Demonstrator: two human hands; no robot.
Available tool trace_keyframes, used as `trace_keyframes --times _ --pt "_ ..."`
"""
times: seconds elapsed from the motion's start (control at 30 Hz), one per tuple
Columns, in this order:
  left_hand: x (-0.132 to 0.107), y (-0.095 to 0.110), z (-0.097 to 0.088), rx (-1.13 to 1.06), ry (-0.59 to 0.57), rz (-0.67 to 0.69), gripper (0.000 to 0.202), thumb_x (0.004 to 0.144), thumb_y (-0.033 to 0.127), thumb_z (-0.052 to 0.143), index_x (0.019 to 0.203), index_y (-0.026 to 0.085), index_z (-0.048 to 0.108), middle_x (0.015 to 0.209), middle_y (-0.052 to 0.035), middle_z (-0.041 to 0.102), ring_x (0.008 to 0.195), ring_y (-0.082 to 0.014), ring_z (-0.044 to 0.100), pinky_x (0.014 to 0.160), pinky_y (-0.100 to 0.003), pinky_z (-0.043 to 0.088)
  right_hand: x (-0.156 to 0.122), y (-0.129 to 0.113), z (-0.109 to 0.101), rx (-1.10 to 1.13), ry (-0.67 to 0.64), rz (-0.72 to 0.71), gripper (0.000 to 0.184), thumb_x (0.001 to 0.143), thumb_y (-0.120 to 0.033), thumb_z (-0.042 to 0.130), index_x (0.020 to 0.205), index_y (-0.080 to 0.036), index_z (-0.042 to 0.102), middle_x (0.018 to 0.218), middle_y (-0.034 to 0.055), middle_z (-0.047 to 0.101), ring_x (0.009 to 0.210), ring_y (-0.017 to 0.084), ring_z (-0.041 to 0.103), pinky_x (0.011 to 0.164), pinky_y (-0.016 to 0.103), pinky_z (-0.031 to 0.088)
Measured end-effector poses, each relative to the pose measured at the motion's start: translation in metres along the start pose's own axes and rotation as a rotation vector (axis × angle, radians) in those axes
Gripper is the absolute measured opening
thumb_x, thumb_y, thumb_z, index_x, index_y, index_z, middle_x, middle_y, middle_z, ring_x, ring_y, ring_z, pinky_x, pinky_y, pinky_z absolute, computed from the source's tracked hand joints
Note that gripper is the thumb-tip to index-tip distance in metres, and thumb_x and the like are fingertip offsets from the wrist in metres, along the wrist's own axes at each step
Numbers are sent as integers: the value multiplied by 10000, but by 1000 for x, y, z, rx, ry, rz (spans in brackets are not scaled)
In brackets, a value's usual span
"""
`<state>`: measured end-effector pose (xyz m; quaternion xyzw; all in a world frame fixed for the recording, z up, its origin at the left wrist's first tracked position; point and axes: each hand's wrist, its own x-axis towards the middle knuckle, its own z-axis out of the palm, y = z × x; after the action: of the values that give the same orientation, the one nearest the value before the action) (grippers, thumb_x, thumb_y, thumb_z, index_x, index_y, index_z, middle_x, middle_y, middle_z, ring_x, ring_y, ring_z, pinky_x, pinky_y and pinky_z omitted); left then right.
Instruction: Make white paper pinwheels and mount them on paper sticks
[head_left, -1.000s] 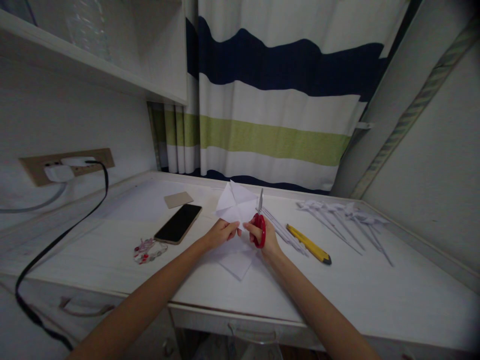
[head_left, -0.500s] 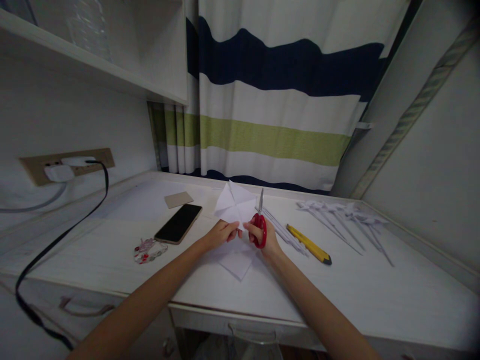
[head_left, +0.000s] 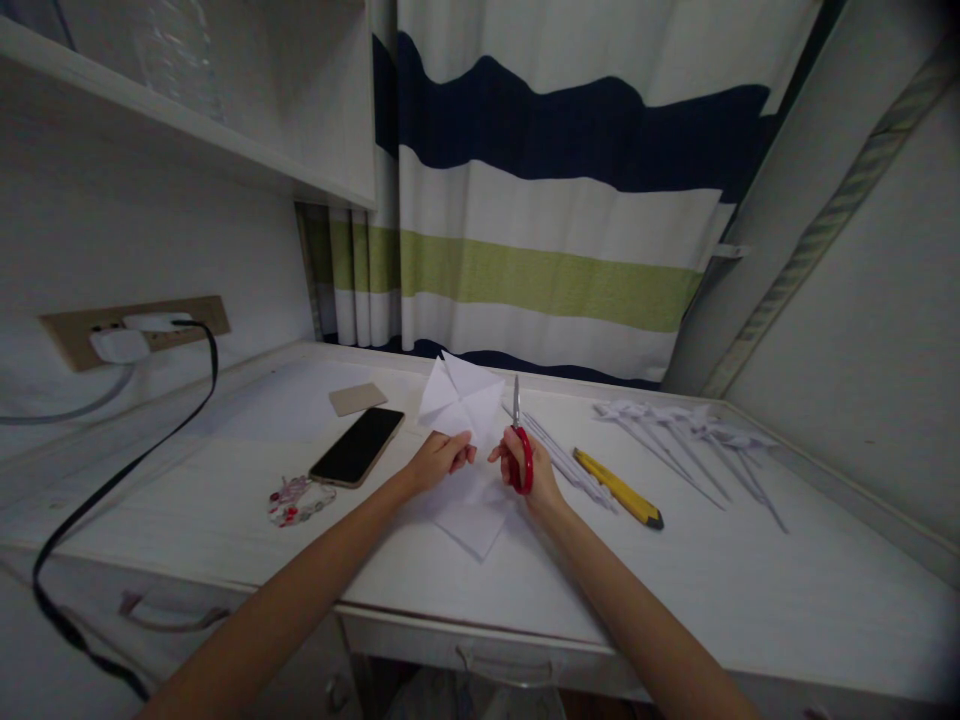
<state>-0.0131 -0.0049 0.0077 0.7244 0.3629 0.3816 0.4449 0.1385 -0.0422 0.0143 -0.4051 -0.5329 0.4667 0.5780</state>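
Observation:
My left hand (head_left: pixel 437 460) pinches the lower corner of a creased white paper square (head_left: pixel 461 398) and holds it upright above the white desk (head_left: pixel 225 500). My right hand (head_left: pixel 523 470) grips red-handled scissors (head_left: pixel 520 450) with the blades pointing up, just right of the paper and not touching it. A loose white paper sheet (head_left: pixel 472 520) lies flat on the desk under both hands.
A black phone (head_left: pixel 357 446) and a tan card (head_left: pixel 357 399) lie to the left, with small red-and-white bits (head_left: pixel 296 500) nearer the edge. A yellow utility knife (head_left: pixel 619 487), thin white sticks (head_left: pixel 562 460) and several paper pinwheels (head_left: pixel 690 425) lie to the right. A black cable (head_left: pixel 112 480) runs from the wall socket.
My left hand has lifted the paper square slightly and shifted it left, away from the scissors. A gap has opened between my two hands.

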Motion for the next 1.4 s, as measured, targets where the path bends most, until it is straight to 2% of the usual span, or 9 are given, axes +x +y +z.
trace_keyframes --times 0.13,0.27,0.43,0.67,0.83,0.93,1.13,1.27,1.4 --pt "0 2 -3 12 24 -3 252 837 321 435 949 116 528 872 -36 568 718 -134 560 640 -306 470 1 0 0 2 -16 14 288 852 -374 392 787 -119 508 555 -57 503 333 19 390 301 141 299" --pt "0 1 -1 36 -9 -18 245 837 317 435 939 115 530 854 -32 569 696 -126 559 622 -295 472 1 1 3 -40 -27 32 228 843 -311 439 777 -110 523 562 -59 500 343 14 386 308 135 308" --pt "-3 -1 1 86 -70 -47 251 840 328 427 873 107 542 758 -9 566 606 -100 545 554 -255 463 1 5 3 -76 21 -10 162 836 -256 460 794 -112 523 584 -59 485 397 28 420 360 149 359" --pt "-5 3 1 146 -55 -60 277 842 343 418 796 102 547 662 16 546 526 -79 518 502 -226 444 1 5 2 -94 49 -29 151 831 -251 468 799 -114 524 620 -46 501 448 43 458 401 169 393" --pt "-2 4 -1 154 43 -42 270 841 340 419 823 104 548 703 6 557 569 -93 534 538 -246 455 0 2 0 -82 7 24 200 843 -296 441 832 -115 525 617 -44 505 414 35 436 374 162 374" --pt "0 4 -6 145 132 -24 274 842 344 418 821 104 549 705 5 559 576 -95 537 548 -251 456 -1 0 -1 -72 -42 58 225 847 -320 425 870 -119 524 661 -28 527 452 49 470 405 179 403" --pt "2 6 -11 102 298 18 271 841 344 419 833 106 548 721 0 562 589 -99 540 555 -255 457 -3 5 0 -87 -209 150 212 842 -303 440 897 -119 530 752 0 558 555 77 527 491 221 450" --pt "2 8 -10 63 340 50 270 843 343 416 832 107 547 720 -1 562 597 -100 542 565 -260 458 -1 11 0 -99 -302 227 215 846 -305 434 879 -115 530 706 -12 549 502 61 505 445 197 432" --pt "1 8 -9 36 334 77 292 845 352 406 777 106 547 660 14 548 552 -89 527 541 -246 449 0 13 -2 -112 -360 260 208 845 -297 437 843 -112 532 656 -29 531 452 45 472 405 174 404"
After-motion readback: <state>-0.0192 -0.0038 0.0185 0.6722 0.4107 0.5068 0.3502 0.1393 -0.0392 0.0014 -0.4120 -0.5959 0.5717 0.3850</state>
